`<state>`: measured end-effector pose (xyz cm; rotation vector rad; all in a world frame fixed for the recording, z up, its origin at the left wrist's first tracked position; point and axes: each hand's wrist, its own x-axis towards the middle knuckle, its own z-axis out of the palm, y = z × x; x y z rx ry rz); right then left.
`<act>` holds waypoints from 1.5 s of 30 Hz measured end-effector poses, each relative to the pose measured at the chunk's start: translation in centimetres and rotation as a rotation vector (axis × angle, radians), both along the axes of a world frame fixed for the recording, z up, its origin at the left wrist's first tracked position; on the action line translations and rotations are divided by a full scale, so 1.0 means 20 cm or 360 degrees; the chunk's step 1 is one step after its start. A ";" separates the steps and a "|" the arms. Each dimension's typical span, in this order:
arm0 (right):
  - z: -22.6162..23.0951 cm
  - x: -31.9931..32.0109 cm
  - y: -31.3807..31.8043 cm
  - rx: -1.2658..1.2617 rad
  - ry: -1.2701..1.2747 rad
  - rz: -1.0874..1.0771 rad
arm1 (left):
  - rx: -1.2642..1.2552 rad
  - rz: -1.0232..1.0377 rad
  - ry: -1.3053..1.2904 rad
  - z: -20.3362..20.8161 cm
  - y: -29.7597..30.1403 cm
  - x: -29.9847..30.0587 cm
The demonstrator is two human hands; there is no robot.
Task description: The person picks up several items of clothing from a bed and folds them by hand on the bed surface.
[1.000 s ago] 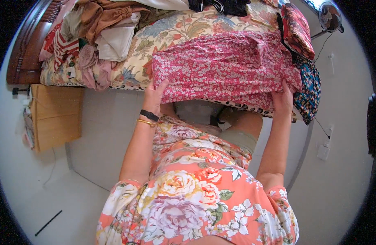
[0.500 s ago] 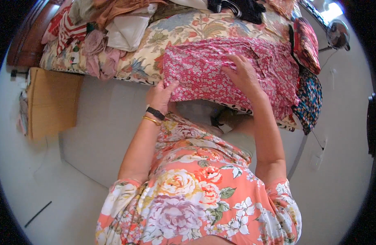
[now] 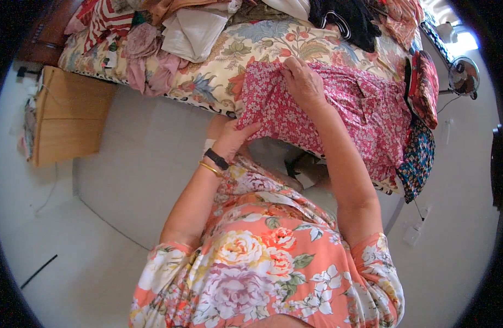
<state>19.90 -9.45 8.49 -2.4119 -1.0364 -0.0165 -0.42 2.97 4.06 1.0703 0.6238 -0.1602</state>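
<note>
A pink garment point(image 3: 366, 117) with small white flowers lies spread along the near side of the bed, its lower edge hanging over the side. My left hand point(image 3: 233, 138), below a black wristband and a gold bangle, grips its near left corner. Higher up, my right hand point(image 3: 304, 82) is closed on the cloth near its far edge, and the fabric bunches under the fingers. The exact kind of garment cannot be made out. Beneath it shows the cream floral bedsheet point(image 3: 219, 82).
Folded white cloth point(image 3: 194, 35), a dusty-pink cloth point(image 3: 148, 60) and a striped red-and-white cloth point(image 3: 107, 24) lie at the far left. Black clothing point(image 3: 347, 22) lies at the back. Dark patterned fabric point(image 3: 418, 158) hangs at right, near a fan point(image 3: 463, 76). A wooden cabinet point(image 3: 74, 117) stands left.
My right hand has moved left and away from me, from resting over the garment to gripping its far edge. The garment's left part is now gathered. The view has shifted slightly.
</note>
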 end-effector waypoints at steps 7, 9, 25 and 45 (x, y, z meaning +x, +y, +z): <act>-0.09 0.08 -0.06 -0.0263 0.0123 -0.0133 | 0.0324 0.0185 -0.0144 -0.07 0.01 0.11; -0.04 0.06 -0.11 -0.0334 0.0116 -0.0096 | 0.0416 0.0283 -0.0056 -0.04 0.03 0.13; 0.11 0.37 -1.12 -0.0481 0.0048 -0.1169 | 0.1286 0.0108 0.0020 0.04 0.10 0.57; 0.03 0.27 -1.25 -0.0379 0.0533 -0.1129 | 0.1561 0.0292 -0.0016 0.06 0.42 0.53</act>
